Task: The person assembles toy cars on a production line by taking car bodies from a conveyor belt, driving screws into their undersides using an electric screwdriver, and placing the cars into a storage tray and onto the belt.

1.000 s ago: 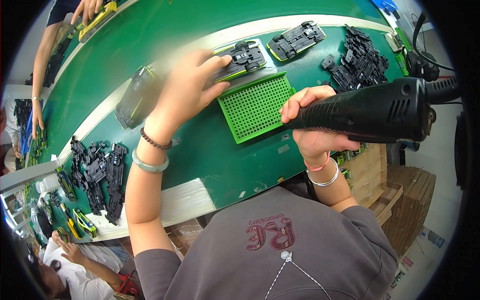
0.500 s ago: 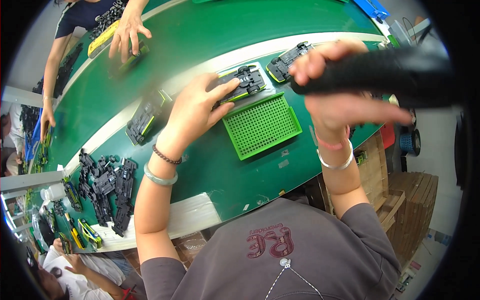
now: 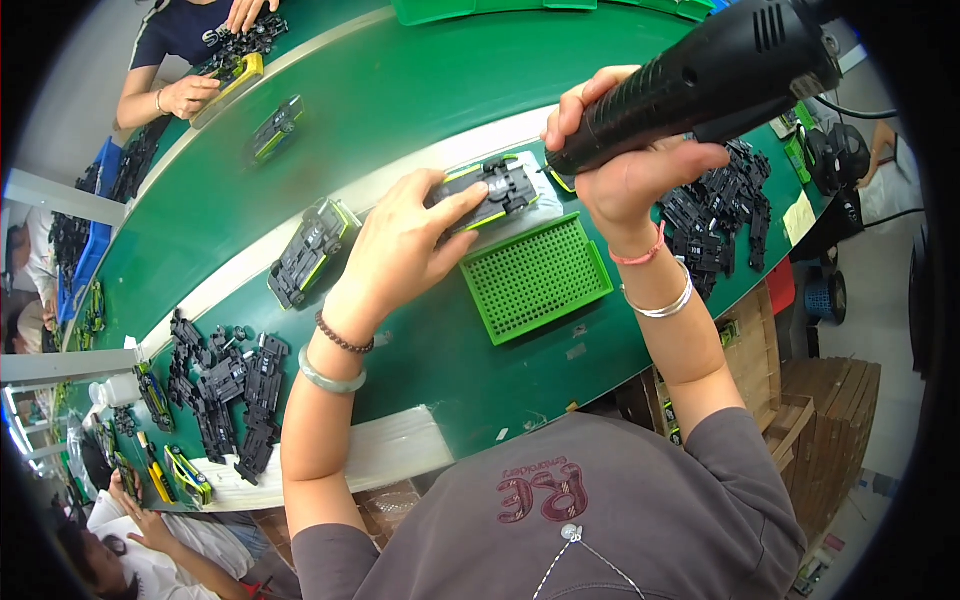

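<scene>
An upside-down toy car (image 3: pixel 508 190), black underneath with a yellow-green edge, lies on a pale pad in front of me. My left hand (image 3: pixel 400 235) steadies it, index finger across its underside and thumb along the near side. My right hand (image 3: pixel 625 185) grips a thick black electric screwdriver (image 3: pixel 690 85), held tilted above the table. Its working tip cannot be made out. Beneath that hand, the edge of another toy car (image 3: pixel 562 181) shows, mostly covered. Left of my left hand rests one more overturned toy car (image 3: pixel 310 255).
A green perforated tray (image 3: pixel 535 290) sits just nearer than the pad. Black chassis parts are heaped at left (image 3: pixel 225 385) and right (image 3: pixel 722 205). Across the green surface lies a toy car (image 3: pixel 277 128), near a co-worker's hands (image 3: pixel 190 97). Another person is at lower left.
My right hand has swung the screwdriver from nearly level to a raised slant. My left hand stays on the car. The co-worker's hand has withdrawn from the far toy car.
</scene>
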Demonstrator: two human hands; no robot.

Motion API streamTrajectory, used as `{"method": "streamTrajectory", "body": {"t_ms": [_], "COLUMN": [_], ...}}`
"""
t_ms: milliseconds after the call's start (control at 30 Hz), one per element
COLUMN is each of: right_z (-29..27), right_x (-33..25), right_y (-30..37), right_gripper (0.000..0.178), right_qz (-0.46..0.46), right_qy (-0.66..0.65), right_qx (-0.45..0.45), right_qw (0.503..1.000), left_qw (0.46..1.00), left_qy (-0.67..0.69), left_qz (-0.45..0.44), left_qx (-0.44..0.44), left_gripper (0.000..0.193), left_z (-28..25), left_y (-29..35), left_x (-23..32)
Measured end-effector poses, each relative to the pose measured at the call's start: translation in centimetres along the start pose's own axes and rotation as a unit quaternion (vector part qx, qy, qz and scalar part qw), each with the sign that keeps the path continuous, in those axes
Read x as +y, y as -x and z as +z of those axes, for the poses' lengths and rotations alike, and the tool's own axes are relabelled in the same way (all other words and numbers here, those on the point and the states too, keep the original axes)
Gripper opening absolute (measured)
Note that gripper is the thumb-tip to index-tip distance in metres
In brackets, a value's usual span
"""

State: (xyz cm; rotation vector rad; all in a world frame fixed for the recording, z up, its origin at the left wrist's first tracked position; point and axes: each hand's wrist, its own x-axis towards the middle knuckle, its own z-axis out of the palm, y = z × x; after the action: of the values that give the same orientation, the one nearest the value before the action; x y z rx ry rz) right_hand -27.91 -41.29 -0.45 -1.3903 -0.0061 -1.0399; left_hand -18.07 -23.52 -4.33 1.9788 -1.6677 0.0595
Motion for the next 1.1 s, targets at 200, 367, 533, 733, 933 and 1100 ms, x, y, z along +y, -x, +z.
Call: {"method": "streamTrajectory", "body": {"t_ms": [200, 367, 533, 733, 933, 1100], "right_z": [0.0, 0.0, 0.1, -0.3, 0.8, 0.8], "right_x": [0.6, 1.2, 1.7, 2.7, 2.8, 3.5], "right_y": [0.2, 0.4, 0.5, 0.8, -0.1, -0.1], "right_gripper": [0.101, 0.1, 0.097, 0.094, 0.09, 0.09], "right_qz": [0.019, 0.029, 0.038, 0.053, 0.066, 0.098], "right_qy": [-0.031, -0.031, -0.016, 0.01, 0.057, 0.041], "right_qx": [0.005, 0.004, 0.001, -0.04, -0.061, -0.049], "right_qw": [0.999, 0.999, 0.999, 0.998, 0.994, 0.993], "left_qw": [1.0, 0.999, 0.998, 0.997, 0.999, 0.999], "left_qy": [0.019, 0.045, 0.054, 0.072, 0.04, 0.049], "left_qz": [-0.017, -0.015, -0.024, -0.03, 0.002, -0.003], "left_qx": [-0.008, 0.013, 0.008, -0.003, -0.001, -0.013], "left_gripper": [0.043, 0.044, 0.044, 0.044, 0.044, 0.045], "left_z": [0.8, 1.3, 1.2, 1.1, 1.0, 0.9], "left_y": [0.0, 0.1, 0.1, 0.0, -0.1, 0.0], "left_x": [-0.4, -0.4, -0.5, -0.4, -0.6, -0.8]}}
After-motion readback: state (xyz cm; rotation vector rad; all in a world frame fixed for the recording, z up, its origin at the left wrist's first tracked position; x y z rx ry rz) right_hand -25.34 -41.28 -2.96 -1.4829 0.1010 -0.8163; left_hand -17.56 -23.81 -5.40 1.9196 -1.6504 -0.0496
